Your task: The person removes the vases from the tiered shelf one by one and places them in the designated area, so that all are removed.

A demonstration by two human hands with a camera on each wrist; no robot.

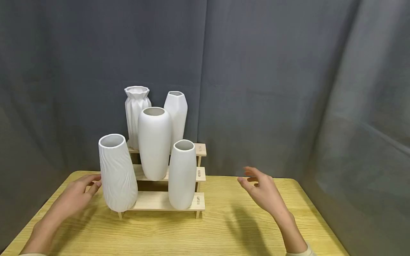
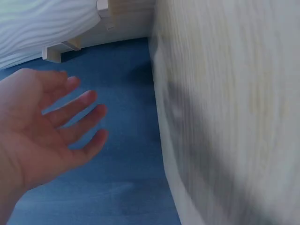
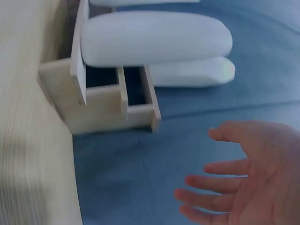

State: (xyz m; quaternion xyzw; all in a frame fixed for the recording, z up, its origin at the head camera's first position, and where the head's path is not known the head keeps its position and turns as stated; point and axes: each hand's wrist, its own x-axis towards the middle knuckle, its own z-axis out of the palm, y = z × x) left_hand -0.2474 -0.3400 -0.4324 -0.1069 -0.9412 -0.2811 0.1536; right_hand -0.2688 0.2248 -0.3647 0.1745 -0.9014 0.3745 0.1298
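Note:
Five is above the count I give, so several white vases stand on a three-step wooden rack (image 1: pixel 153 201). At the lowest step's left end is a wavy-textured vase (image 1: pixel 118 174); a smooth slim vase (image 1: pixel 182 176) stands toward its right end. A taller rounded vase (image 1: pixel 155 142) occupies the middle step. On the top step are a pleated vase (image 1: pixel 136 117) and a faceted vase (image 1: pixel 176 113). My left hand (image 1: pixel 75 195) is beside the wavy vase, fingers relaxed, holding nothing. Well right of the rack, my right hand (image 1: pixel 262 190) hovers above the table with loosely bent fingers, holding nothing.
The rack rests on a light wood-grain table (image 1: pixel 153 234) with rounded back corners. Dark grey curtain (image 1: pixel 262 89) hangs behind the table and along both sides. Shadows of the hands fall on the tabletop.

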